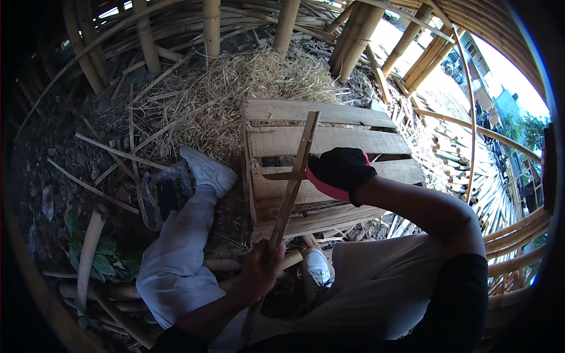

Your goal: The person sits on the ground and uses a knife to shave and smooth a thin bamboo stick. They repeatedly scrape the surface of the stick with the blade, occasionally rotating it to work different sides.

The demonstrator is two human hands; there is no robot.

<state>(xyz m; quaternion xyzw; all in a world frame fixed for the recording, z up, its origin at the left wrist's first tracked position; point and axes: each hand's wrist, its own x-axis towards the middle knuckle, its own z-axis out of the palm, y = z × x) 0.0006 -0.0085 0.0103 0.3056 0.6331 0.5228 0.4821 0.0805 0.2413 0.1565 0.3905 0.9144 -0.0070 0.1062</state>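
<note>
My bare left hand (262,269) is closed around a long split bamboo strip (297,167), which slants up from my lap and away over a wooden crate. My right hand (341,170), in a black and red glove, is closed on a knife, its handle hidden in the fist. The dark flat blade (278,176) points left and crosses the strip near its upper part; whether it touches the strip I cannot tell. Beneath both lies the slatted wooden crate (329,141), between my feet.
Dry straw (247,82) is heaped behind the crate. Upright bamboo posts (212,29) stand at the far side. A clear plastic bag (156,203) lies by my left shoe (209,170). Loose bamboo strips (118,150) litter the ground at left; cut poles (453,159) are piled at right.
</note>
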